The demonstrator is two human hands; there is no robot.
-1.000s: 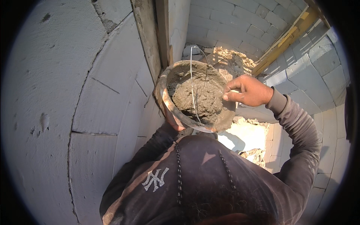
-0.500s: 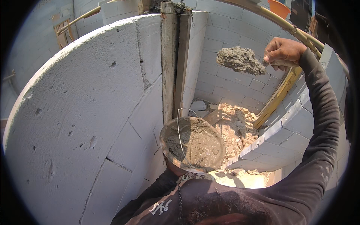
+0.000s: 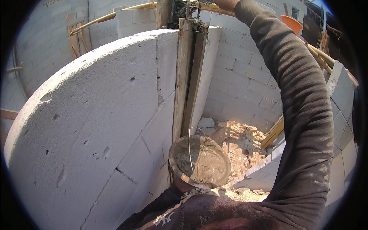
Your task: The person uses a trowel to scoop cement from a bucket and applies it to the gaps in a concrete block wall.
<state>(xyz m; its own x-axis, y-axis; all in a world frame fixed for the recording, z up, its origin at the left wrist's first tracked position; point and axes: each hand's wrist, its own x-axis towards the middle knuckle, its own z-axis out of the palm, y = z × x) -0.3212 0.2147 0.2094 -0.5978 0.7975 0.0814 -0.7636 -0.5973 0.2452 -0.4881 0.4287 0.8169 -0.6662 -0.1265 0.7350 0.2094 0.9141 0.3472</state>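
Note:
My left hand [image 3: 179, 184] grips a round metal bucket [image 3: 180, 168] from below, close to my chest. The bucket holds wet grey mortar [image 3: 209, 163], and its thin wire handle stands up. My right arm, in a dark sleeve, reaches straight up. My right hand [image 3: 227, 4] is cut off by the picture's top edge, so what it holds is hidden. It is at the top of two upright wooden boards [image 3: 188, 80], where a lump of grey mortar [image 3: 179, 7] sits. The boards stand in the gap between white block walls.
A tall white block wall [image 3: 96, 126] fills the left. More block walls [image 3: 245, 80] enclose a pit with rubble and sand [image 3: 245, 140] below. Yellowish wooden beams [image 3: 274, 132] lean at the right. An orange bucket [image 3: 291, 23] sits up on the wall.
My right hand has risen from the bucket with a load of mortar to the top of the boards. The view has tilted upward, and the bucket has stayed low at my chest.

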